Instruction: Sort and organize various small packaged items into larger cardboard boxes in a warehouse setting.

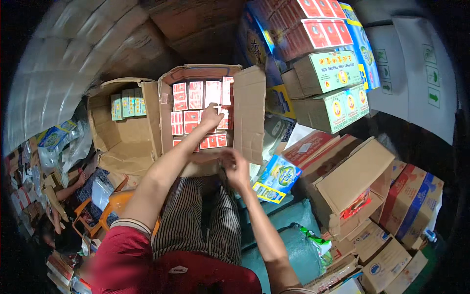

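An open cardboard box (249, 114) stands before me, with rows of small red-and-white packs (192, 121) in it. Over these packs reaches my left hand (212, 117), its fingertips at a pack in the middle; whether they grip it cannot be told. My right hand (235, 167) is at the box's near edge with fingers bent, and I cannot tell if anything is in them. Beside it on the left, a second open cardboard box (125, 141) holds a row of green packs (128, 103) against its far side.
Stacked red packs (326, 33) and green cartons (336, 70) rise at the upper right. Cardboard boxes (352, 183) crowd the right, beside teal sacks (282, 242). An orange plastic chair (114, 205) is at the left, near another person's bare foot (80, 179).
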`<state>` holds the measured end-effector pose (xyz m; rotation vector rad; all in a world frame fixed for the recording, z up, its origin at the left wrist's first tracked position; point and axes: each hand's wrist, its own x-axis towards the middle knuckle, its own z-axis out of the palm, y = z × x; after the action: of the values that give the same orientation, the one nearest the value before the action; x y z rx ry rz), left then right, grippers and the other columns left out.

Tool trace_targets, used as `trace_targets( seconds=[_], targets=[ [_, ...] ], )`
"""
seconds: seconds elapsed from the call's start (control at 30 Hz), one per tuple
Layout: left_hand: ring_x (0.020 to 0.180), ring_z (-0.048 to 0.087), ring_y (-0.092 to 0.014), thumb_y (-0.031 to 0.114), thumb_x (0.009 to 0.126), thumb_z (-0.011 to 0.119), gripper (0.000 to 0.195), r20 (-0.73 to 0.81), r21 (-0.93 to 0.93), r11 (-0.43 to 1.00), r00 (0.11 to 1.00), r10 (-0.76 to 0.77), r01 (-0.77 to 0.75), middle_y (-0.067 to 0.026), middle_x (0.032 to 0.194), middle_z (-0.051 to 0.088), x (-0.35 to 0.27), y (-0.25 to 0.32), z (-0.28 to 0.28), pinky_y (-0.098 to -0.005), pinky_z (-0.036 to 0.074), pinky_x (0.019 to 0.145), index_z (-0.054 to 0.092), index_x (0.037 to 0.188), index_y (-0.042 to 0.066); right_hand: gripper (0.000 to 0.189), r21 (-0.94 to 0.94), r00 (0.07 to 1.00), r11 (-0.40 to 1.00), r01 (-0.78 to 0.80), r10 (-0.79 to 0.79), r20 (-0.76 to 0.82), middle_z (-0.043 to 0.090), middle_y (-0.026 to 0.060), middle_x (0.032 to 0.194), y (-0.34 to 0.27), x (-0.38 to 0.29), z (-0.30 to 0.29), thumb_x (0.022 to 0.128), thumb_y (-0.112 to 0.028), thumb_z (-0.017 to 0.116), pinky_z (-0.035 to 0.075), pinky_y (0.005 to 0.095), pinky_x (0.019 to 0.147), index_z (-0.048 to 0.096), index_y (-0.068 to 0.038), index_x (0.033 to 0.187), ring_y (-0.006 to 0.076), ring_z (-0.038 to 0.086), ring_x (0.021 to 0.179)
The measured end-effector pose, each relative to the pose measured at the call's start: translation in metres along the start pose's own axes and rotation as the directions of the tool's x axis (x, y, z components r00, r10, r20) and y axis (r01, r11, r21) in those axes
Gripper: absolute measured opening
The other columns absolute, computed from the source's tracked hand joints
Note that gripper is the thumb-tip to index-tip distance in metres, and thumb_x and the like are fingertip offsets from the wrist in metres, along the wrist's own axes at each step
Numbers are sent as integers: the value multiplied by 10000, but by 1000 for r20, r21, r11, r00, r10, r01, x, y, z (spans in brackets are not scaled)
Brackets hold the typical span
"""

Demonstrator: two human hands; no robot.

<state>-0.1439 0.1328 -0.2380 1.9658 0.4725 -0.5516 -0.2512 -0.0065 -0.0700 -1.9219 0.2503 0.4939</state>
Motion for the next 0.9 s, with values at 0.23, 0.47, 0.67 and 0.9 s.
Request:
trace_targets(
  seconds=[0.23, 0.47, 0.67, 0.9],
  targets=[
    [986, 483, -420, 312, 648, 671, 895, -44, 342, 939, 999, -13, 27, -288, 1137, 409, 56, 0, 22, -418, 434, 832, 144, 1293, -15, 226, -2, 986, 986, 164, -164, 29, 602, 152, 871, 43, -29, 20, 832, -113, 501, 468, 296, 669, 537, -11, 1030, 244, 597, 776],
    [1207, 201, -463, 388, 620, 685, 988, 15, 686, 687, 948, 317, -240, -288, 1325, 132, 76, 1, 59, -570, 271, 921, 67, 1366, 190, 236, 109, 996, 991, -72, 66, 64, 585, 171, 866, 53, -49, 30, 824, -105, 509, 481, 324, 603, 510, -9, 1040, 267, 602, 700],
    [1229, 110, -508, 485, 621, 655, 931, 60, 762, 602, 951, 303, -239, -255, 1381, 38, 89, -4, 63, -637, 219, 922, 135, 1360, 259, 224, 99, 1000, 995, 16, -15, -2, 585, 158, 856, 73, -51, 39, 830, -90, 501, 483, 305, 636, 493, -12, 1040, 246, 604, 745],
    [1196, 231, -483, 476, 657, 606, 878, 64, 749, 632, 971, 230, -200, -285, 1353, 111, 77, 2, 52, -620, 241, 915, 137, 1356, 227, 202, 89, 999, 996, 18, -20, 25, 590, 144, 880, 76, -40, 27, 842, -98, 493, 482, 307, 650, 506, -12, 1025, 225, 606, 769]
  ],
)
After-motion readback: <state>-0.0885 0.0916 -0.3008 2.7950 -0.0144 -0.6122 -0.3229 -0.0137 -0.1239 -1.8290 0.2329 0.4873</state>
